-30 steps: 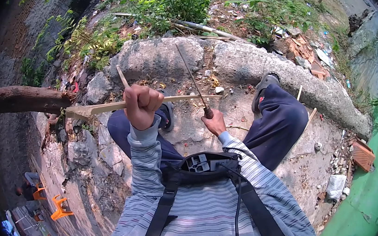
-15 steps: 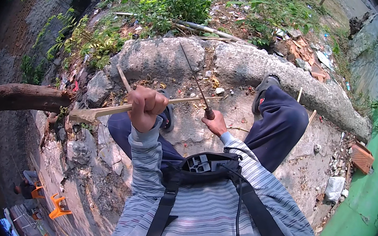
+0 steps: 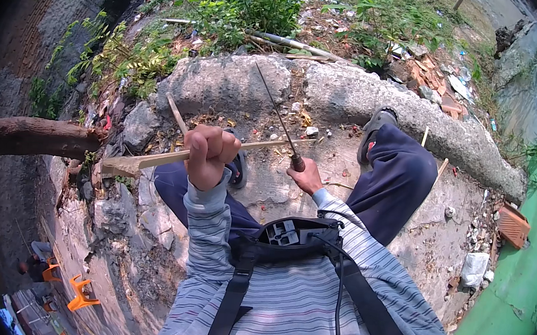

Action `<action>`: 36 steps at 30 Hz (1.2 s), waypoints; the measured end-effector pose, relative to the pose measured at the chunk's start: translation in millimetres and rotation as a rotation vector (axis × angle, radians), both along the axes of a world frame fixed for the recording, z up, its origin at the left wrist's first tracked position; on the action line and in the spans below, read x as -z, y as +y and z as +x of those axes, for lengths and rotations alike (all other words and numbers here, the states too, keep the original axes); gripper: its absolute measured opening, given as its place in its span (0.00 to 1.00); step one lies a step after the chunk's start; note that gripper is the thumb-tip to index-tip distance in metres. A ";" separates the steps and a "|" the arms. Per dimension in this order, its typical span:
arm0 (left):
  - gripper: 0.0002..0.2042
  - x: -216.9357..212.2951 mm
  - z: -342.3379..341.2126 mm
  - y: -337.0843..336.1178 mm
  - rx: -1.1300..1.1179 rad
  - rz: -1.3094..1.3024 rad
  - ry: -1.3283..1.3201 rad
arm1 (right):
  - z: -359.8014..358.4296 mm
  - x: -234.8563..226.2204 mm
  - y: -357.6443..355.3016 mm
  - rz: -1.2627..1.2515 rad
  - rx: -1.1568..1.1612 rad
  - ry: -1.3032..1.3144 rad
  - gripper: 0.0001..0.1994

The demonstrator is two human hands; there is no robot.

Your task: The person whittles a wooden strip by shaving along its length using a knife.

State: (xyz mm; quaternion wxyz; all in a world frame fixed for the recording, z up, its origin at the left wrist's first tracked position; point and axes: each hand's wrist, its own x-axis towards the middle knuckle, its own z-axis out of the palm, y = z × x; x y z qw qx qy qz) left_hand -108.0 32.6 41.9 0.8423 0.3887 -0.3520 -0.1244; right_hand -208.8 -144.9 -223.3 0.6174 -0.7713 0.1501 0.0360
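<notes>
My left hand [image 3: 208,159] is closed in a fist around a long pale wooden strip [image 3: 150,160], which looks like split bamboo. The strip's broad end points left, and its thin end reaches right, up to the knife. My right hand [image 3: 308,177] grips a knife by its dark handle [image 3: 297,163]. Its long, narrow blade [image 3: 275,111] slants up and left, crossing the strip's thin part; whether they touch I cannot tell. A shorter pale stick [image 3: 176,112] shows beyond my left fist; its lower end is hidden.
My legs in dark trousers [image 3: 394,158] are bent either side of the work. A concrete kerb [image 3: 356,91] curves ahead, with plants and litter behind it. A tree trunk [image 3: 33,137] juts in at left. Thin sticks [image 3: 441,168], a brick [image 3: 513,225] and orange chairs [image 3: 82,293] stand around.
My left fist and the wooden strip have shifted very slightly to the right. My right hand and the knife are almost unmoved.
</notes>
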 end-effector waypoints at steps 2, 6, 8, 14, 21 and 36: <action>0.28 -1.4 -0.2 0.3 -0.011 0.016 0.017 | 0.5 -1.2 0.0 -0.045 0.018 -0.061 0.12; 0.26 -12.1 -2.1 -6.7 -0.155 0.055 -0.012 | -0.3 3.5 -0.2 -0.073 0.041 -0.037 0.12; 0.25 -12.5 -1.3 -7.0 -0.233 0.045 -0.002 | -2.2 1.3 1.1 -0.018 0.064 -0.005 0.12; 0.25 -9.6 -1.8 -10.6 -0.329 0.068 -0.124 | 0.0 -12.1 3.0 -0.056 -0.007 -0.026 0.14; 0.27 -17.2 -4.7 -25.6 -0.590 0.080 0.109 | -3.4 -3.1 7.0 -0.166 0.016 -0.108 0.13; 0.28 -19.2 -17.3 -49.3 -0.749 0.129 0.034 | -6.8 -5.6 7.7 0.075 0.111 0.041 0.14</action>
